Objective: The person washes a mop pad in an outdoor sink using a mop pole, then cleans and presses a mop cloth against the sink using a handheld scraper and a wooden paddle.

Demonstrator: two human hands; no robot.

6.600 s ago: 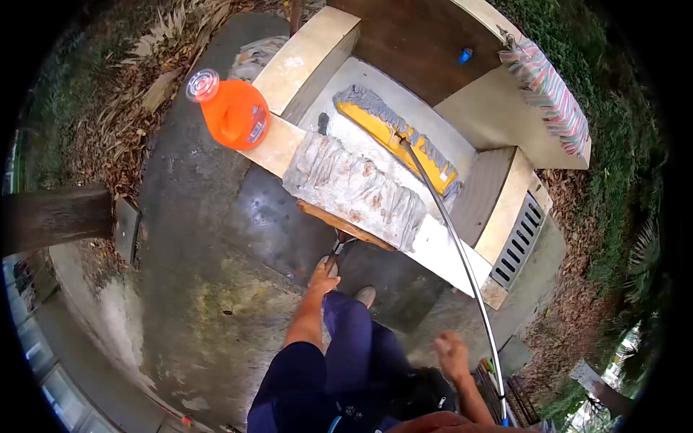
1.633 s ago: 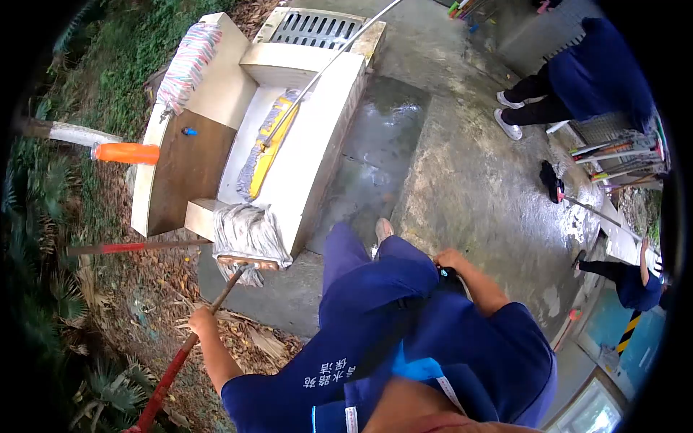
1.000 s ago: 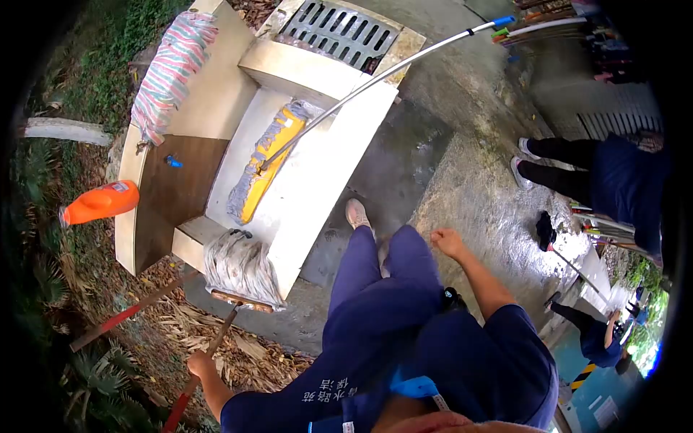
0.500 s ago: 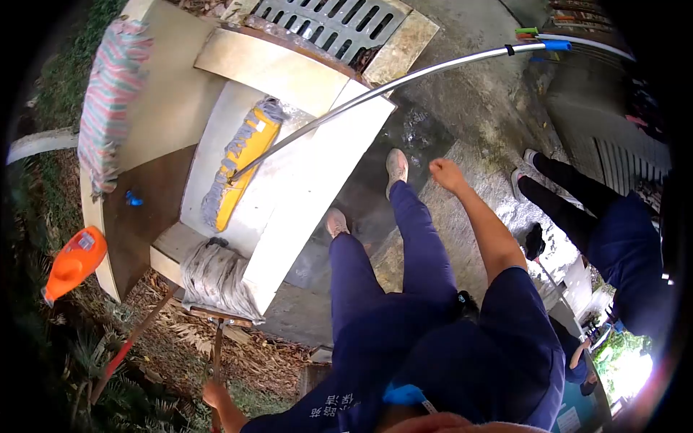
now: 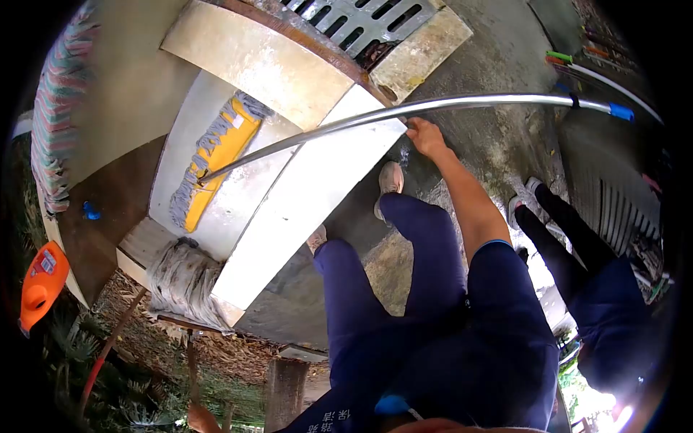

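Observation:
In the white-lined basin (image 5: 289,216) lies a flat mop with a yellow plate and grey fringe (image 5: 224,155). Its long silver pole (image 5: 462,102) slants across the rim, ending in a blue tip. My right hand (image 5: 427,137) is just below this pole, by the basin corner, with fingers partly spread; whether they touch the pole is unclear. At the bottom left, my left hand (image 5: 202,418), cut by the frame edge, is closed around the wooden handle of a second mop (image 5: 193,368). That mop's grey string head (image 5: 184,281) rests over the basin's near-left edge.
An orange jug (image 5: 43,285) and a striped cloth (image 5: 63,108) are at the left. A slotted grate (image 5: 354,22) lies beyond the basin. A co-worker in dark clothes (image 5: 613,310) stands right, near handled tools (image 5: 606,83). A red-banded pole (image 5: 94,379) leans among plants.
My right hand has moved up from beside my leg to the silver pole, its fist loosening. The view has shifted, and the basin appears nearer. My left hand stays on the wooden handle.

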